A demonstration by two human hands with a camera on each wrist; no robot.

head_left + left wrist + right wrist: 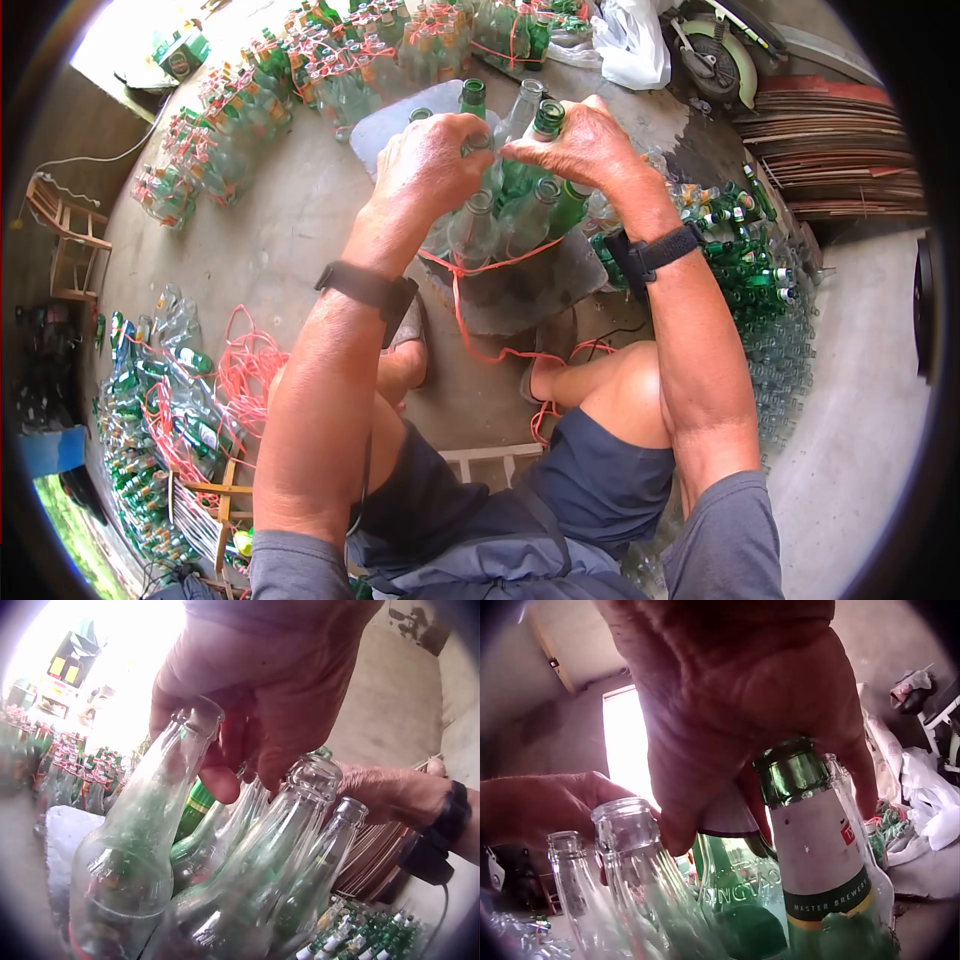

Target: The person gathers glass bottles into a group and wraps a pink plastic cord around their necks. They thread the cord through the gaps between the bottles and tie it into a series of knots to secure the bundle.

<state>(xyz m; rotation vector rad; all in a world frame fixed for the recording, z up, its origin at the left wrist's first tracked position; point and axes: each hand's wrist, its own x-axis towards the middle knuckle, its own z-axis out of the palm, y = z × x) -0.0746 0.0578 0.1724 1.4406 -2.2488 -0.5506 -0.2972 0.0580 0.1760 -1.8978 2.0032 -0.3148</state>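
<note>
A cluster of clear and green glass bottles [480, 225] stands upright on a grey slab [520, 297], with pink string [461, 268] around its lower part. My left hand [425, 165] reaches over the left side, curled fingers among the necks, pinching a glass bottle mostly hidden by the hand. A clear bottle [139, 825] stands right in front of these fingers in the left wrist view. On the right, my right hand [590, 150] grips a green bottle [548, 120] near its mouth. In the right wrist view, this green bottle [821, 855] has a pale neck label.
String-tied bottle bundles [345, 60] line the back and left. Loose bottles lie on the right [750, 260] and lower left [140, 450]. Tangled pink string [252, 370] lies left. Stacked brown sheets [830, 145] and a wheel [715, 60] stand at the right.
</note>
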